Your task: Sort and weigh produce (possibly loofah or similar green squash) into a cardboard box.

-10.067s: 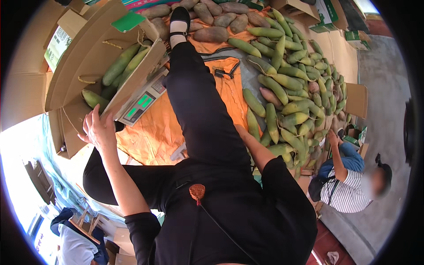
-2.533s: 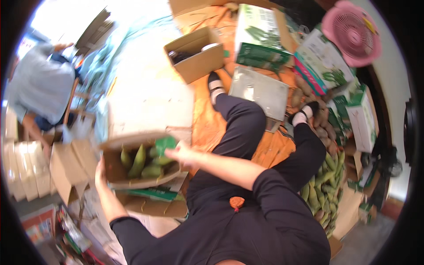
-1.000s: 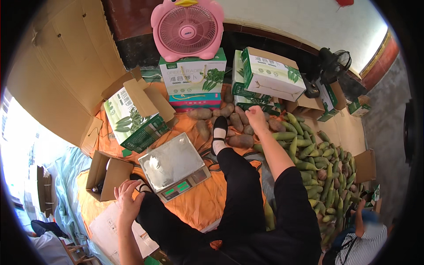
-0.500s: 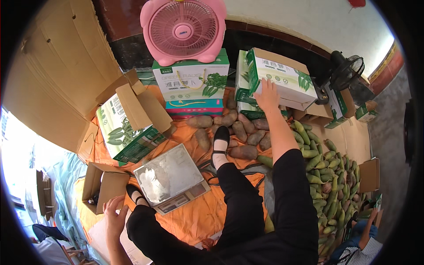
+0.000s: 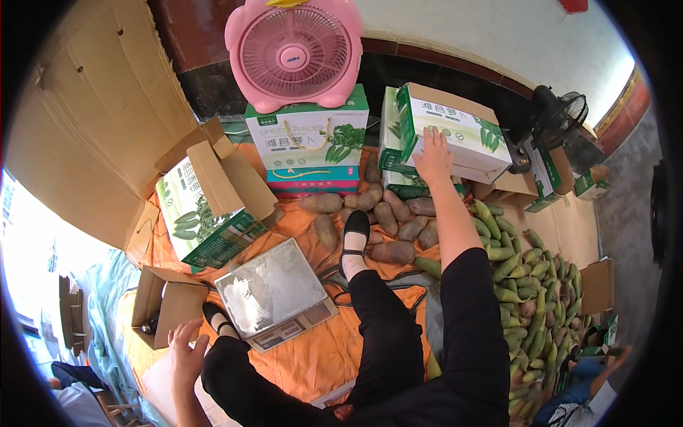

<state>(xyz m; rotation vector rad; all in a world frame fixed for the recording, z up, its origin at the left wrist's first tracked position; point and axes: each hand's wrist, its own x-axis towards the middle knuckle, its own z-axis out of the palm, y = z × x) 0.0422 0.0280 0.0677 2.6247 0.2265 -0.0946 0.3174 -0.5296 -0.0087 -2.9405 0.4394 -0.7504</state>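
At the back right, my right hand (image 5: pixel 434 158) lies with fingers stretched out against the front of a white and green carton (image 5: pixel 462 132). That carton lies tilted on top of other green cartons, and no grip around it shows. My left hand (image 5: pixel 186 357) is raised over my left knee, its fingers apart and loosely bent, holding nothing. Nearest to it is a small open brown cardboard box (image 5: pixel 183 307) with something dark inside. Between my feet and the boxes sits a flat-topped metal weighing scale (image 5: pixel 270 285).
Green radishes (image 5: pixel 526 274) lie heaped on the right. Brownish elongated tubers (image 5: pixel 393 252) lie around my right foot on an orange sheet (image 5: pixel 306 376). A pink fan (image 5: pixel 293 58) stands on a carton (image 5: pixel 302 139); an open carton (image 5: pixel 186 203) leans at left. Another person's arm (image 5: pixel 605 373) shows lower right.
The view has shifted slightly, so the back items sit a little lower. My right hand stays on the carton. My left hand has barely moved. The other person's arm at lower right has lowered.
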